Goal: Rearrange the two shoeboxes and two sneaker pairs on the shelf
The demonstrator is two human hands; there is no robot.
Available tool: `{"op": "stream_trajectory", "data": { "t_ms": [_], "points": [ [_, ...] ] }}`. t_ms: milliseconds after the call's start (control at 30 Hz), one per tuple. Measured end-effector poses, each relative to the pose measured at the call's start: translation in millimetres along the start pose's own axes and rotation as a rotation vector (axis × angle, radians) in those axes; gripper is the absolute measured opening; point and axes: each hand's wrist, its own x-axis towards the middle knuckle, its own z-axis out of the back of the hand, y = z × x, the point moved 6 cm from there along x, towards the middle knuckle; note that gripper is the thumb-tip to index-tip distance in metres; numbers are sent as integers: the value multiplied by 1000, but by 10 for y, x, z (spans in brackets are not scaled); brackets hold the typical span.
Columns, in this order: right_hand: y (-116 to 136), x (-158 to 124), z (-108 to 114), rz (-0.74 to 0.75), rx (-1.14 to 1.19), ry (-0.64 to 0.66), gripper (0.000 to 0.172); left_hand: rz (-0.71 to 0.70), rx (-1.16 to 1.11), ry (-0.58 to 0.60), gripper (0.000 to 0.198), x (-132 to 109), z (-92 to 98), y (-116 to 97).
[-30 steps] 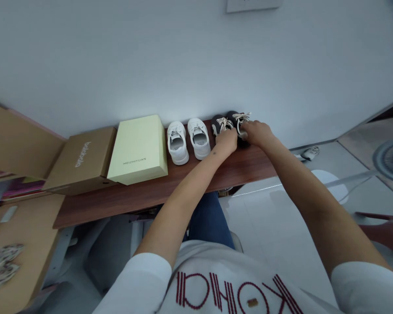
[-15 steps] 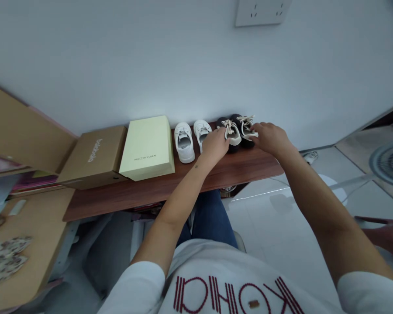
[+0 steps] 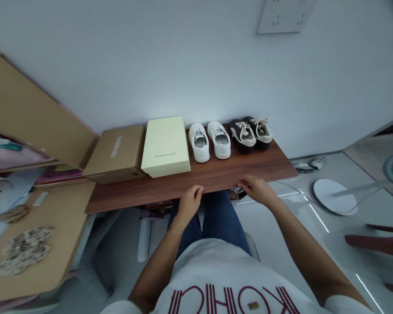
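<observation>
Near the front edge of the narrow dark-wood table [image 3: 216,174], my left hand [image 3: 190,203] is empty, its fingers loosely curled and slightly apart. My right hand [image 3: 258,190] is at the same edge farther right, fingers bent and apart, holding nothing. Behind them stands a pair of black-and-cream shoes, the left shoe [image 3: 244,137] and the right shoe [image 3: 261,133], side by side with beige laces tied in bows. To their left is a pair of white sneakers, one sneaker [image 3: 199,144] beside the other sneaker [image 3: 219,141]. All toes point to the wall.
A pale yellow shoebox [image 3: 167,141] and a brown cardboard shoebox [image 3: 118,150] stand on the table's left part. A light wooden desk [image 3: 65,244] with a patterned bow adjoins at left. On the floor at right are a fan base [image 3: 330,196] and a reddish-brown stool [image 3: 376,246].
Both hands have let go of the black-and-cream shoes and drawn back to the table's front edge. Those shoes stay at the table's right end. The view has shifted left.
</observation>
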Motion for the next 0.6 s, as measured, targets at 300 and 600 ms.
{"op": "stream_trajectory", "data": {
  "t_ms": [300,600],
  "points": [
    [1134,2,-893,99,492,53,17,330,-196,-544,36,-767,1158,1422],
    [2424,822,-825,310,559,12,24,790,-785,-758,77,120,2639,2435]
  ]
}}
